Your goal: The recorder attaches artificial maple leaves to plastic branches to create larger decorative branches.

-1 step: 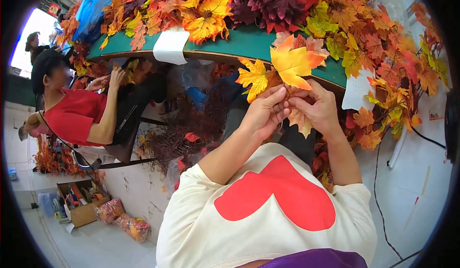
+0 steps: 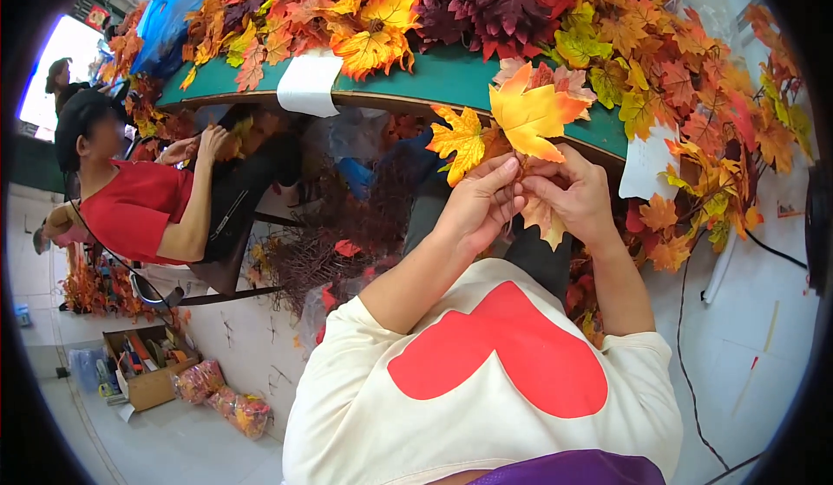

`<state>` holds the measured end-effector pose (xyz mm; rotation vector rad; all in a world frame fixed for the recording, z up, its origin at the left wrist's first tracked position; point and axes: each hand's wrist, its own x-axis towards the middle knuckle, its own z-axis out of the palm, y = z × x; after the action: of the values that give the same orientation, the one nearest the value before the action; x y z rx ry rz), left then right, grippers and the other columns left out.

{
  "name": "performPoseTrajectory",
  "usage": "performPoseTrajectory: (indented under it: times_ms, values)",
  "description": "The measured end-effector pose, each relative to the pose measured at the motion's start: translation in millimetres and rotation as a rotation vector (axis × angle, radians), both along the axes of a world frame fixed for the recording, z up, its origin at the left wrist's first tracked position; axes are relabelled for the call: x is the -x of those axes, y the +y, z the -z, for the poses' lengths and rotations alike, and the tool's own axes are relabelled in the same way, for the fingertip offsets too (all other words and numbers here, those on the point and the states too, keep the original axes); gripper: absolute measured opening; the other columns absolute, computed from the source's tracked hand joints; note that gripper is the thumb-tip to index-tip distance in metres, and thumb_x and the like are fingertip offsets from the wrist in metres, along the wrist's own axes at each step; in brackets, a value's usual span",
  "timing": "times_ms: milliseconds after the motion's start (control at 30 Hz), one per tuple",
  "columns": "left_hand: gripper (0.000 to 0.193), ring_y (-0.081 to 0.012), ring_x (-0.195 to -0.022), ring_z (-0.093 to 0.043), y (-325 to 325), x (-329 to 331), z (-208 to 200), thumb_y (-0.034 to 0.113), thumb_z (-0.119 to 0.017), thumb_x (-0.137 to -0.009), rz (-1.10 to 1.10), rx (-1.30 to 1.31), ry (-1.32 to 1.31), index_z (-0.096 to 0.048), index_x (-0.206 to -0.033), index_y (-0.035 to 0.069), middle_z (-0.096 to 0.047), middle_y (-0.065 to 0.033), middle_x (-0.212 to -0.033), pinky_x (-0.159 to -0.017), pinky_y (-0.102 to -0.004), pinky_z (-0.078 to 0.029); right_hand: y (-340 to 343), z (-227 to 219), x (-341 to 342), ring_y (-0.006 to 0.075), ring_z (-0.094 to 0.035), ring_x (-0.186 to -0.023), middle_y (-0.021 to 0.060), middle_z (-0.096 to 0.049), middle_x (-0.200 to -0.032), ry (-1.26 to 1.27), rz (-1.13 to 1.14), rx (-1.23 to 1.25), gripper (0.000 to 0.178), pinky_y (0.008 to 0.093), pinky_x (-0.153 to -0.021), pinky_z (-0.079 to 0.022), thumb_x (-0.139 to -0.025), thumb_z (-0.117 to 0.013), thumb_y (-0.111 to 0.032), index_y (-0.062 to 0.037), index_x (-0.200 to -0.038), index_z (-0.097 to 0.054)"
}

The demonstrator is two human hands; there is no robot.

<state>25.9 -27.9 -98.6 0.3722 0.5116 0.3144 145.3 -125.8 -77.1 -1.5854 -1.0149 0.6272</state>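
Nothing at the grip had visibly moved since the earlier look: fingers, stems and leaves matched it, so the joining point stood at the same stage. Leaf spray: held between both hands, its thin brown stems [image 2: 520,171] running down through the grip. Left hand [image 2: 480,200] closed, thumb and fingers pinching those stems. Right hand [image 2: 580,192] closed just beside it, thumb to fingers, on what looked like the upper end of a peach leaf [image 2: 545,222], which hung below the grip; exact contact hidden.

Directly above the grip, a large yellow-orange leaf [image 2: 531,114]; above and left, a smaller orange leaf [image 2: 462,140].

Beyond the grip, a green table [image 2: 390,88] edge, heaped with autumn leaves [image 2: 495,8]. White paper [image 2: 310,84] draped over that edge, left of the grip. Below and left, a tangle of brown twigs [image 2: 321,246].

Far left of the grip, a co-worker [image 2: 130,212] in red sat with both hands raised. Only possible difference noted there: a slight shift of the head, too small to be sure.
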Motion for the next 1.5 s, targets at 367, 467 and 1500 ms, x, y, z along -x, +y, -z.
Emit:
performPoseTrajectory:
  times_ms: [367, 467, 1500]
  values:
    - [0.023, -0.0081, -0.068, -0.057, -1.0, -0.5, 4.6, 0.015, -0.056, -0.086, 0.012, -0.006, -0.017, -0.054, -0.105, 0.003, -0.06, -0.0021, -0.081, -0.061, -0.0213, -0.05, -0.4, 3.2, 0.1, 0.0102, -0.063, -0.074, 0.0071, -0.065, -0.081, 0.054, -0.006, -0.026, 0.028, 0.0224, -0.066, -0.05, -0.074, -0.065, -0.003, 0.0014, -0.1, -0.056]
    - [0.022, -0.0087, -0.068, -0.057, -1.6, -2.0, 6.7, 0.016, -0.056, -0.085, 0.022, -0.053, -0.034, -0.055, -0.103, 0.003, -0.061, -0.0032, -0.085, -0.061, -0.0217, -0.05, -1.2, 1.4, 0.1, 0.0099, -0.063, -0.074, 0.0067, -0.065, -0.081, 0.008, 0.014, -0.017, 0.028, 0.0222, -0.066, -0.05, -0.074, -0.065, -0.004, 0.0014, -0.099, -0.056]
    - [0.023, -0.0106, -0.071, -0.059, 6.5, -4.9, 12.7, 0.011, -0.046, -0.09, 0.144, -0.227, -0.04, -0.053, -0.109, -0.001, -0.058, -0.0063, -0.089, -0.066, -0.0219, -0.051, 4.2, 14.2, -38.4, 0.0094, -0.056, -0.076, 0.0041, -0.059, -0.086, 0.165, -0.084, 0.042, 0.025, 0.0232, -0.066, -0.046, -0.077, -0.062, -0.002, 0.0021, -0.1, -0.054]
